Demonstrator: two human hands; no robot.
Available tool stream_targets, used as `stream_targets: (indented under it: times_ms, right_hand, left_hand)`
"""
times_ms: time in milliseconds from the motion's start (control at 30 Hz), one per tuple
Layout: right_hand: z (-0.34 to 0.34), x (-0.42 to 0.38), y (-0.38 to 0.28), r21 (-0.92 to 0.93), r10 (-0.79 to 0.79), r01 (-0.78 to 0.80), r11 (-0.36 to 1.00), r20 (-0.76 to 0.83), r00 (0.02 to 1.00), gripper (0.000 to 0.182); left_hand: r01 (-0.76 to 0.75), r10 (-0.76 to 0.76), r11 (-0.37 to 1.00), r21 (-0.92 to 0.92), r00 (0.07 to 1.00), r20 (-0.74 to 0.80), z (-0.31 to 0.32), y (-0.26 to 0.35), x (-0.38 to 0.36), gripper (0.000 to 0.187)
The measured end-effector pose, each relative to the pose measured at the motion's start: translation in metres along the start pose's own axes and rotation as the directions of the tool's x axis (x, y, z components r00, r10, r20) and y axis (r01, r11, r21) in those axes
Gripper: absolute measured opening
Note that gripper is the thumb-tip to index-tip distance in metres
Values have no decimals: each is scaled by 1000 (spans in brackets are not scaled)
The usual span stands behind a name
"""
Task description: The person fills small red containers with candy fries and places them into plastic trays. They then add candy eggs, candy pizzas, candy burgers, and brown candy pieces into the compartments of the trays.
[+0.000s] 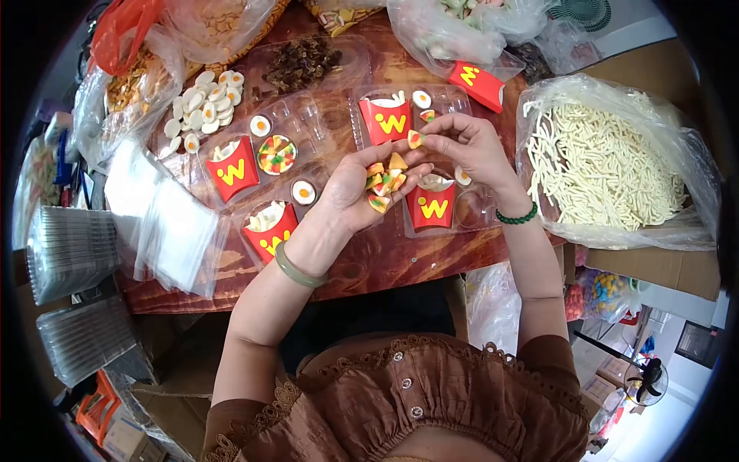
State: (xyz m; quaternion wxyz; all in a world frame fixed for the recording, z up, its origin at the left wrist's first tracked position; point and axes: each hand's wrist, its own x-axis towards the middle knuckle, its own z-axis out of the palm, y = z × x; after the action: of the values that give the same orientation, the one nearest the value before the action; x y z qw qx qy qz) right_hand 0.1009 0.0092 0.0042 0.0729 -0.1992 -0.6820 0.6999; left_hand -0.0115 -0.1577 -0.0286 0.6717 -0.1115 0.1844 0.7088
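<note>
My left hand (360,187) is palm up and cupped, holding several small triangular pizza-slice gummies (384,182) in yellow, orange, red and green. Just above it, my right hand (467,148) pinches a single gummy slice between thumb and fingertips. Both hands are over clear plastic trays. One red fries box (384,121) with a yellow logo stands behind my fingers, and another fries box (430,206) sits below my right hand. Fried-egg gummies (421,99) lie in the trays. A round pizza (277,155) of gummy slices fills a compartment on the left.
A lined carton of pale stick-shaped candies (608,158) stands at right. Fried-egg gummies are piled (206,106) at upper left, near dark brown candies (302,65). An extra red box (477,85) lies at the back. Plastic bags (165,212) and stacked clear trays (73,250) are at left.
</note>
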Motion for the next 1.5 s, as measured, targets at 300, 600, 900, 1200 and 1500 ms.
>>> stream_targets:
  times_ms: [300,600,900,1200,1500]
  right_hand:
    - [-16,19,39,-536,-237,91,839,-210,949,13]
    - [-2,19,26,-558,-334,193,807,-162,928,14]
    - [14,-4,7,-211,6,13,977,89,996,12]
    - [-3,-10,-4,-618,-687,697,364,327,649,24]
    - [18,-25,1,-136,-95,84,987,-75,993,16]
  left_hand:
    - [-92,88,995,-22,984,-154,4,11,4,34]
    - [-87,89,996,29,993,-72,5,12,2,35]
    - [-33,40,993,112,997,-61,8,3,3,35]
    - [49,-51,986,162,999,10,11,-4,3,23]
    - [-37,36,988,149,999,15,11,-14,7,25]
